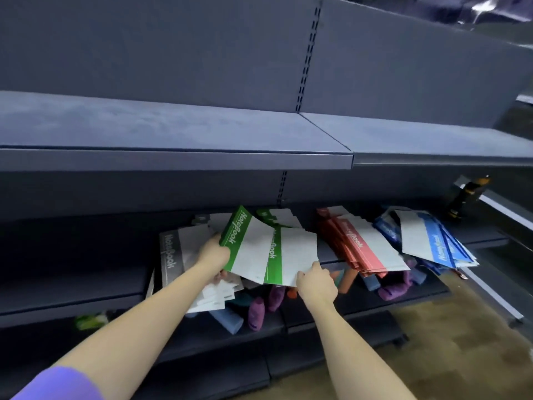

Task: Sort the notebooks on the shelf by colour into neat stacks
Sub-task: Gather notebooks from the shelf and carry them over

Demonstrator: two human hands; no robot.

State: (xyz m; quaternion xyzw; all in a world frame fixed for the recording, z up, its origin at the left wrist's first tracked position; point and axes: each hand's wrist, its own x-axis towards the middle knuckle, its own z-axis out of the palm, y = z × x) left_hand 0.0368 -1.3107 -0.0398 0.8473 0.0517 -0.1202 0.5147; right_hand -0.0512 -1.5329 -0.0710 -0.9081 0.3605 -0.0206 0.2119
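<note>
My left hand (212, 252) grips a green notebook (248, 246) marked "NoteBook"; my right hand (315, 284) holds the corner of a second green one (291, 255). On the shelf (72, 284), the grey stack (173, 255) lies at nine o'clock, red (363, 246) and blue (432, 243) at three.

Single view, worn on my head; faces forward and down along my bare forearms toward the dark grey metal shelving unit (173, 157); close range, wide-angle, edges bowed; frame tilted, patterned tan floor (461, 356) at lower right.
</note>
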